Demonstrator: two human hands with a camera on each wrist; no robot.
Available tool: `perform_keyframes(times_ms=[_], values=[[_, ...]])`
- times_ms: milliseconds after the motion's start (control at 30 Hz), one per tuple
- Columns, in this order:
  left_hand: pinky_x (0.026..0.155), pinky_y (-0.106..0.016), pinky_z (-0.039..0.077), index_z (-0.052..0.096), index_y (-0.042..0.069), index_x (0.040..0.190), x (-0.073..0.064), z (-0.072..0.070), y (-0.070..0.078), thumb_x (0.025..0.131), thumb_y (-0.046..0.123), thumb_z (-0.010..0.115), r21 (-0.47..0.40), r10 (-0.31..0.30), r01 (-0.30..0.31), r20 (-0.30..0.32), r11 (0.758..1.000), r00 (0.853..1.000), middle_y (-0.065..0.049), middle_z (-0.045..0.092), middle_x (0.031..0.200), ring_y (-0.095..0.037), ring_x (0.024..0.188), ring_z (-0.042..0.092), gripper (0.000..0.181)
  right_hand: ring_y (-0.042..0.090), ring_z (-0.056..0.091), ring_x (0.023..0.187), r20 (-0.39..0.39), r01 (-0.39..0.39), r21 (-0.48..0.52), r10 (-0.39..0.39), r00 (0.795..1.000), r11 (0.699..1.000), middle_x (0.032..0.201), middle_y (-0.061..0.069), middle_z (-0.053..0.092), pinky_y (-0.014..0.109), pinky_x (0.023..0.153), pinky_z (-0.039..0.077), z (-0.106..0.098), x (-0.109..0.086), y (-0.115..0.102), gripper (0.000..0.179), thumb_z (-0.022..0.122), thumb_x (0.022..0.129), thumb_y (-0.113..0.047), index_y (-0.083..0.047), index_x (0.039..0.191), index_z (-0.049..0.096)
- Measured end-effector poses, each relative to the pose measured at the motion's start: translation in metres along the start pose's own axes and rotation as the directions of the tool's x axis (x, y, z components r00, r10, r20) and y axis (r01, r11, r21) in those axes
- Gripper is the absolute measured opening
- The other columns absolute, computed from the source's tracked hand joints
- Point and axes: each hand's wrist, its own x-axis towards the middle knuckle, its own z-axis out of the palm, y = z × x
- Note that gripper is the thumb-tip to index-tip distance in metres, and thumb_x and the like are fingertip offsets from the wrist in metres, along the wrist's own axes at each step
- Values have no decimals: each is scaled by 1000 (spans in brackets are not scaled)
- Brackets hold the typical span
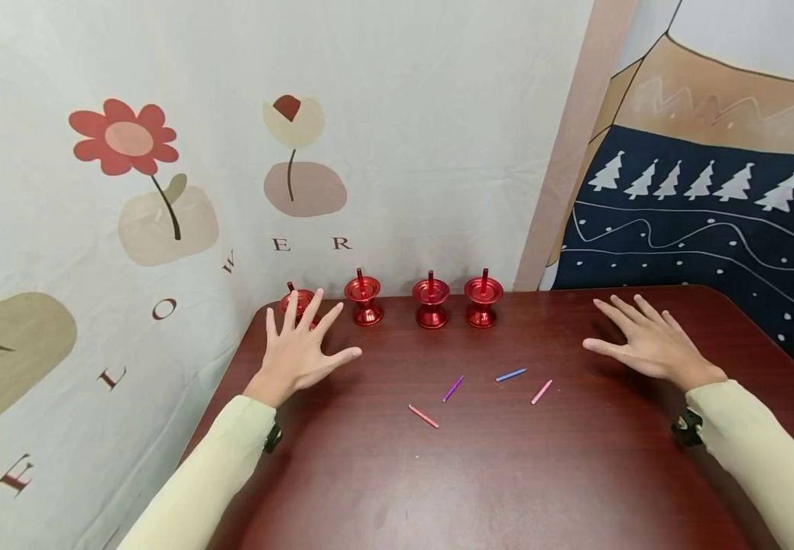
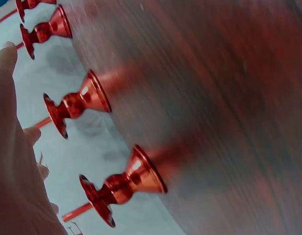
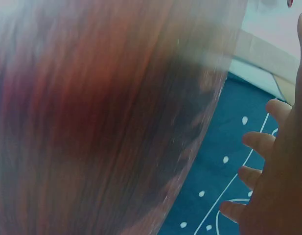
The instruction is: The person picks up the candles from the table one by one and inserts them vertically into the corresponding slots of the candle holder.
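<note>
Clock refs taken from the table [image 1: 507, 481] centre, head view. L hand [image 1: 298, 353] at 10 o'clock: fingers straight and spread, holding nothing. R hand [image 1: 651, 345] at 2 o'clock: same condition, nothing gripped. Contact betw. L hand and the end cup [image 1: 303, 300] can't be confirmed, as its fingers overlap that cup in view.

Four sticks lie loose on the tabletop, none touching another: red stick [image 1: 423, 416] at 9, purple stick [image 1: 452, 389] at 10, blue stick [image 1: 510, 375] at 1, pink stick [image 1: 542, 392] at 2. Four red stemmed cups stand in a row nr. the far edge, 10 round to 12 o'clock: the end cup, second cup [image 1: 367, 314], third cup [image 1: 432, 315], fourth cup [image 1: 481, 315]. Each shows a thin upright peg [image 1: 484, 279] (fixed part or separate piece, can't tell).

Progress, in my judgement: approx. nil. Cups are lined up and sticks laid out; no stick is in hand or on a cup, so all 4 are left to handle.

Writing: pale wall cloth [image 1: 438, 114] carries "F L O W E R", spaced letters, approx. 9 up to 11 o'clock. Dark cloth [image 1: 685, 233] w/ white trees, 2 o'clock: no lettering seen. No brand readable on cups or sticks (latter too small).
</note>
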Motion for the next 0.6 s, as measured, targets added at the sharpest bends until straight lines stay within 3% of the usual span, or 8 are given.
perform_keyframes(times_ms=[167, 333, 467, 600], values=[[123, -80, -2, 42, 27, 172, -3, 4, 5, 94, 85, 57, -56, 3, -6, -48, 998, 999, -8, 17, 183, -45, 167, 2, 98, 61, 12, 160, -4, 31, 22, -31, 1000, 999, 175, 32, 24, 84, 120, 9, 6, -1, -10, 99, 58, 102, -73, -10, 173, 30], [124, -79, 1, 43, 25, 170, -3, 10, 0, 95, 79, 63, -171, -26, 0, -150, 985, 988, -10, 22, 181, -43, 166, 7, 95, 60, 15, 159, -28, 84, 72, -82, 996, 994, 174, 32, 29, 84, 119, 14, 13, -2, -21, 96, 63, 102, -68, -9, 172, 34], [124, -77, 4, 43, 22, 168, -2, 12, -9, 94, 71, 72, -283, -70, -8, -263, 959, 962, -13, 25, 178, -43, 165, 11, 94, 61, 18, 159, -36, 121, 166, -117, 992, 979, 173, 32, 31, 84, 118, 18, 16, -2, -32, 94, 70, 101, -61, -7, 171, 36], [124, -73, 11, 40, 17, 167, 2, 11, -18, 92, 61, 80, -409, -157, -2, -355, 913, 921, -15, 29, 175, -44, 162, 19, 96, 59, 21, 158, -11, 130, 307, -133, 991, 943, 172, 32, 31, 86, 116, 21, 18, -2, -44, 94, 76, 99, -54, -7, 170, 36]])
